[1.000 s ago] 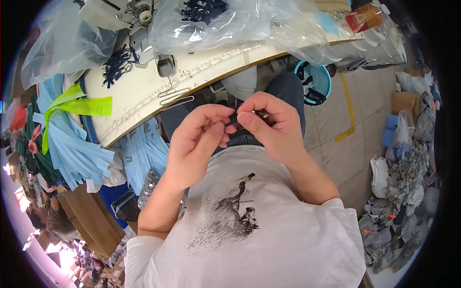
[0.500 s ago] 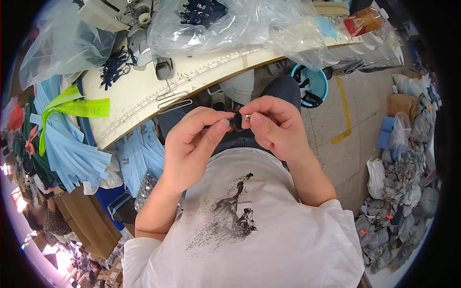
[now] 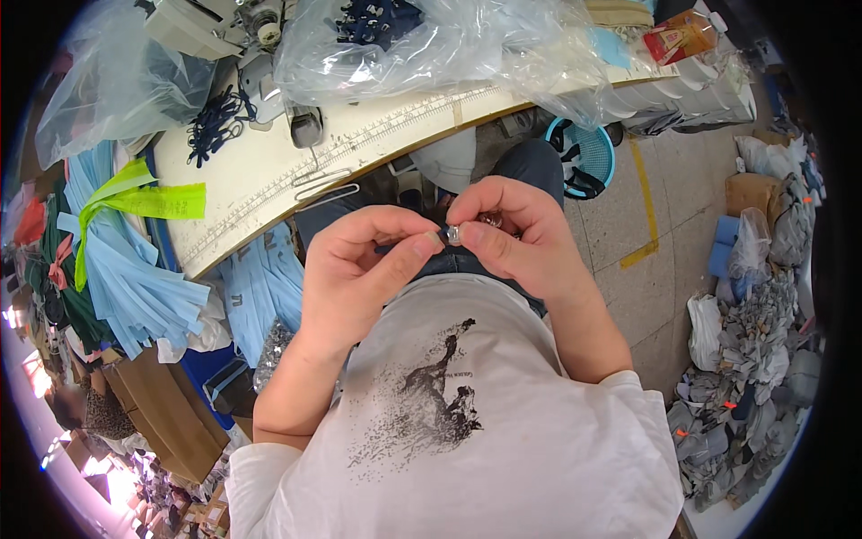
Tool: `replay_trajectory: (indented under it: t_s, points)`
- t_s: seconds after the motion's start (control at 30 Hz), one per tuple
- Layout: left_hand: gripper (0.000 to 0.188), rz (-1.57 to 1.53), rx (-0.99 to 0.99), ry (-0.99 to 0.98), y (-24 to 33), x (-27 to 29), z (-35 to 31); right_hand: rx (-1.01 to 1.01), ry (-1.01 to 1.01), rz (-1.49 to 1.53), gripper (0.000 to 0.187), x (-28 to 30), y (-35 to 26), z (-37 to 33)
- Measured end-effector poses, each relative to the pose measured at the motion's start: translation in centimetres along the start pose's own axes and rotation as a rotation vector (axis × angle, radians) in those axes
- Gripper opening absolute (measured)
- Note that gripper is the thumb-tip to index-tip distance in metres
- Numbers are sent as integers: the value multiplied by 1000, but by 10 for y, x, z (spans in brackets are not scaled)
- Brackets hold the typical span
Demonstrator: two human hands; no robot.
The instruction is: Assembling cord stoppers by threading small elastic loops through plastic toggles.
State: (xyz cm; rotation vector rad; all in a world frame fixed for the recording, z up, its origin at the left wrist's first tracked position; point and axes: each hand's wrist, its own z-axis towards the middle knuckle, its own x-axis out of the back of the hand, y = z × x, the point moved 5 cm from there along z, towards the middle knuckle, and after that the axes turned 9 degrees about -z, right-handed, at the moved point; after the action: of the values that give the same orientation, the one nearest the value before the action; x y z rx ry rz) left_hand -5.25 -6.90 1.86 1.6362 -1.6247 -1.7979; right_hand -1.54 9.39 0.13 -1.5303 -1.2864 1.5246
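Observation:
Both my hands are raised over my lap, in front of the table's near edge, with their fingertips almost meeting. My right hand [image 3: 516,238] pinches a small shiny silver metal piece [image 3: 453,235] between thumb and forefinger. Another rounded, shiny bit shows in its curled fingers, too small to name. My left hand [image 3: 373,265] is closed, thumb against forefinger, right beside the metal piece. Something small and dark shows at those fingertips, but I cannot make out what it is.
Ahead stands a white sewing table [image 3: 386,135] with a printed ruler edge. On it lie dark navy straps [image 3: 215,126] and clear plastic bags [image 3: 431,54], near a sewing machine [image 3: 202,27]. Light blue strips [image 3: 135,269] hang left. A blue basket [image 3: 593,162] stands beyond my knee; grey scraps [image 3: 754,359] lie right.
The silver piece has turned and moved slightly lower between my fingertips, showing more of its rounded side. The dark bit beside it shows less. Both hands stay close together.

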Motion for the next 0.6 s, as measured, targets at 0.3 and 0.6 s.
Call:
replay_trajectory:
  t_s: [0.3,0.6]
  points:
    - [12,27,56,50,0,-1,-4,132,65,-249,13,-2,-3,0]
    - [11,-66,104,24,-3,-1,-4,99,60,-264,12,-2,-6,0]
